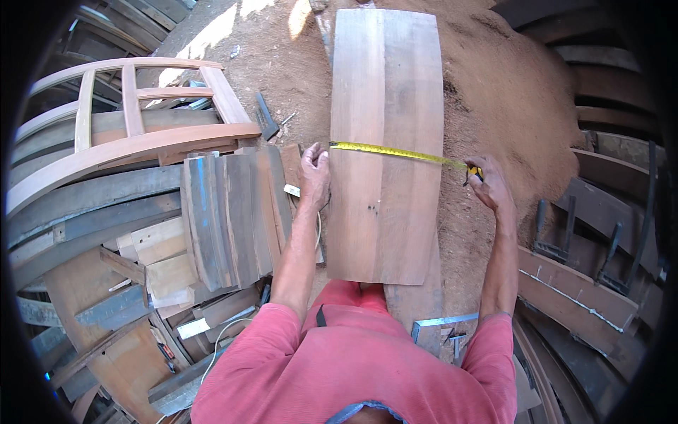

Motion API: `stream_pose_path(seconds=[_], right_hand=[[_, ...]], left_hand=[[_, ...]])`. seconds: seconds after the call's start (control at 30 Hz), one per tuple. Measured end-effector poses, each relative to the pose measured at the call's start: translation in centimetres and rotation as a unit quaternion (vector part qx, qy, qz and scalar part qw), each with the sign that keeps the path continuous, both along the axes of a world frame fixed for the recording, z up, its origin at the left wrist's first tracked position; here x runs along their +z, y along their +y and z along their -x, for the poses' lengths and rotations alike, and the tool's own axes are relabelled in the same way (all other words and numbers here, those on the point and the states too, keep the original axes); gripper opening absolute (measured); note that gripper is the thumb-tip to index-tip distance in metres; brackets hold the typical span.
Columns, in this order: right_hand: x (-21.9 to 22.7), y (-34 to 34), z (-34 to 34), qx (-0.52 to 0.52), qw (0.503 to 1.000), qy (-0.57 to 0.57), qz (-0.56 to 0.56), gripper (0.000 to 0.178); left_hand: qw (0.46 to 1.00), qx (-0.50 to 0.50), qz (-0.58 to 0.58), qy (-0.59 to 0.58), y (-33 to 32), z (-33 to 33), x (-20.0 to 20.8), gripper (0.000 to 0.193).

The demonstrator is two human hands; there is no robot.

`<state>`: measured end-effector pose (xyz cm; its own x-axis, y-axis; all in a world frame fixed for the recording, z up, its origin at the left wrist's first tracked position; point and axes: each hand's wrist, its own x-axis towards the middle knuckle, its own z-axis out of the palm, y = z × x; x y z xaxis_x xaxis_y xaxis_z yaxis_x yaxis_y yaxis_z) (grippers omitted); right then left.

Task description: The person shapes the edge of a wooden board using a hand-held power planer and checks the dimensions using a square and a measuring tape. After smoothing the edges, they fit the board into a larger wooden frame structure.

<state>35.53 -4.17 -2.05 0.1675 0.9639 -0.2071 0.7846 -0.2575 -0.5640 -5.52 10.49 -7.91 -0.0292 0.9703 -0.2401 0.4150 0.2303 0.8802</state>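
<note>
A wide wooden board (409,219), made of joined planks, lies lengthwise in front of me. Across its width runs the yellow blade (388,150) of a tape measure. With curled fingers, my left hand (315,177) is closed at the blade's end by the board's left edge; the exact grip there is partly hidden. Just beyond the right edge, my right hand (492,185) grips the yellow and black tape measure case (475,172). Some small dark marks show on the board below the blade.
On the left lie a wooden frame (129,99), stacked planks (236,212) and loose offcuts. Sawdust (508,106) covers the ground at right. Clamps (551,247) stand along a beam (575,290) at far right. A metal square (445,321) lies near my right side.
</note>
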Motion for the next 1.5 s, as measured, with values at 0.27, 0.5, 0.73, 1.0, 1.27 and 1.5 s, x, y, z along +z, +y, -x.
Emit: stream_pose_path(seconds=[0.27, 0.5, 0.73, 1.0, 1.27, 1.5], right_hand=[[-1.4, 1.8, -1.4, 0.015, 0.999, 0.003, 0.029, 0.041], [-1.2, 1.8, -1.3, -0.01, 0.999, 0.009, 0.031, 0.044], [-0.9, 1.9, -1.3, -0.012, 0.999, 0.012, 0.032, 0.043], [-1.7, 2.9, -2.0, -0.012, 0.992, 0.124, -0.014, 0.036], [1.7, 12.5, -4.8, -0.065, 0.995, -0.011, -0.076, 0.034], [2.4, 23.5, -7.2, -0.043, 0.993, -0.068, -0.084, 0.036]], left_hand=[[0.999, -0.014, 0.025, -0.042, 2.6, 0.8, -3.1, 0.018], [0.997, -0.008, 0.064, -0.052, 3.3, 1.5, -4.2, 0.014], [0.997, -0.007, 0.063, -0.046, 3.2, 1.3, -3.5, 0.011], [0.913, -0.01, -0.189, 0.362, 4.1, -4.9, 1.4, 0.064], [0.878, -0.133, -0.021, 0.459, 4.9, -19.3, 2.1, 0.093], [0.876, -0.136, -0.006, 0.462, 5.0, -19.6, 2.3, 0.097]])
